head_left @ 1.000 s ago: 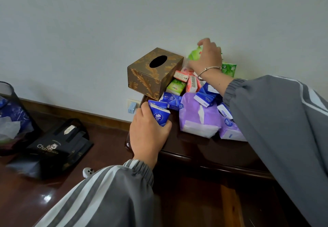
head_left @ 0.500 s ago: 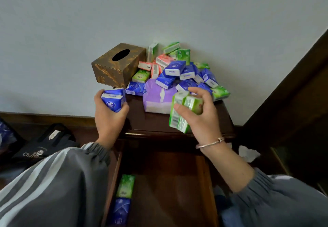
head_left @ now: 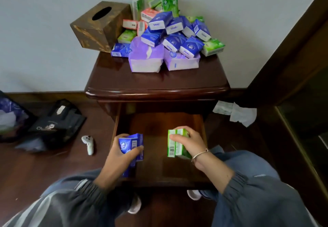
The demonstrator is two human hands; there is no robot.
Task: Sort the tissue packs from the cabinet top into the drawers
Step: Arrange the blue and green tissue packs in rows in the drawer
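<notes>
Now left hand (head_left: 118,155) grips blue packs (head_left: 132,143), right hand (head_left: 188,142) grips green packs (head_left: 174,142) inside drawer (head_left: 200,120).

- Blue tissue packs (head_left: 132,144): small, glossy, upright, gripped in left hand (head_left: 120,154), low inside drawer at its left side.
- Green tissue packs (head_left: 174,144): two side by side, barcode edge showing, gripped in right hand (head_left: 188,144), at drawer's right side.
- Drawer (head_left: 156,125): dark wood, pulled open below cabinet top (head_left: 156,83).
- Pile of small packs (head_left: 170,31): blue, green and pink, heaped at back of cabinet top.
- Two large purple packs (head_left: 145,58): side by side at pile's front, partly under blue packs.
</notes>
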